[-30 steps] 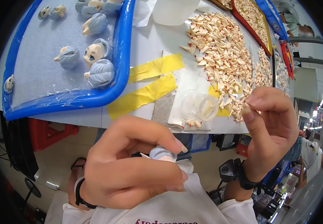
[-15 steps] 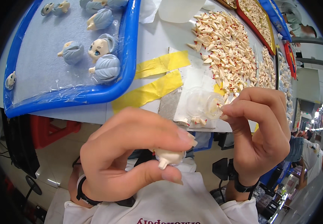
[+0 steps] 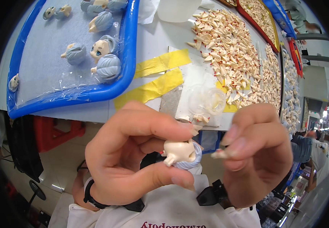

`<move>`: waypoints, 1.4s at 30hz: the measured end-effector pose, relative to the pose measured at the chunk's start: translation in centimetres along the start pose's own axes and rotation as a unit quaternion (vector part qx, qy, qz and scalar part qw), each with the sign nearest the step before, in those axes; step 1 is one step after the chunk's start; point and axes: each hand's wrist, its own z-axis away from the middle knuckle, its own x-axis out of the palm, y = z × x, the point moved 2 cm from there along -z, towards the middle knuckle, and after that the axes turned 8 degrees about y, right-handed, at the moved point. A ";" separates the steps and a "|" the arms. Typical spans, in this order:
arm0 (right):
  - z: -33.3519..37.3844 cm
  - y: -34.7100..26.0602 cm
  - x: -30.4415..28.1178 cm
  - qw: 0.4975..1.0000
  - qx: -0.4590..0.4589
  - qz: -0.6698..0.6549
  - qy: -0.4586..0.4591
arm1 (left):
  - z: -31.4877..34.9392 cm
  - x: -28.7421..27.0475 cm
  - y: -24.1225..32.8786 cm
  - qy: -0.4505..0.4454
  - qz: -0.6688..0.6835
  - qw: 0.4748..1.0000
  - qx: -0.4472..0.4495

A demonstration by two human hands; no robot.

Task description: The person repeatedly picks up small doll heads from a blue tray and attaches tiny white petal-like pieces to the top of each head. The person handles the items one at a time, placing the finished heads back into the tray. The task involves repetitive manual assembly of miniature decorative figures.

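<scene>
My left hand is closed round a small doll head with blue hair, pinched between thumb and fingers. The head's cream underside shows a short peg, a hole at its right side and a small red spot at its left. To the right, a little apart from it, my right hand pinches a small cream pointed piece between thumb and fingertips. A clear round plastic dish stands at the table edge beyond my hands, with a few similar pieces beside it.
A large pile of cream pointed pieces with red ends covers the table's right side. At the left, a blue-rimmed tray holds several blue-haired doll heads. Yellow tape strips lie between them. A red stool stands under the table.
My right hand has moved from the clear dish down towards the doll head, carrying the small piece. In my left hand the head has turned, showing more of its underside and side hole.
</scene>
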 end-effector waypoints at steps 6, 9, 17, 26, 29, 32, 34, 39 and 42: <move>0.0 0.1 -0.3 0.986 -0.105 0.118 -0.059 | -0.1 -0.8 0.2 -0.055 -0.063 0.996 0.030; 0.6 0.2 0.2 0.995 -0.067 0.072 -0.024 | 0.2 -1.1 -0.1 -0.065 -0.071 0.994 0.046; 1.0 0.7 0.2 0.986 -0.097 0.133 -0.013 | 0.3 -1.0 0.0 -0.067 -0.151 0.981 0.104; 0.5 1.1 -0.7 0.995 -0.059 0.041 -0.076 | -0.6 -0.9 0.3 -0.088 -0.222 0.943 0.233; 1.0 0.5 -0.3 0.993 0.042 -0.030 -0.109 | -0.6 -0.2 0.6 -0.079 -0.269 0.908 0.311; 1.6 0.6 -0.9 0.978 0.131 -0.104 -0.122 | -0.2 0.5 0.7 -0.085 -0.317 0.874 0.358; 1.7 1.0 -1.0 0.974 0.145 -0.132 -0.116 | 0.1 0.9 0.7 -0.109 -0.364 0.829 0.410; 0.5 0.0 -5.0 0.988 0.130 0.085 -0.015 | -0.4 2.4 2.6 -0.133 -0.471 0.742 0.458; -0.5 1.8 -14.9 0.906 0.051 0.357 0.221 | -2.2 -1.5 4.7 0.016 -0.568 0.727 0.387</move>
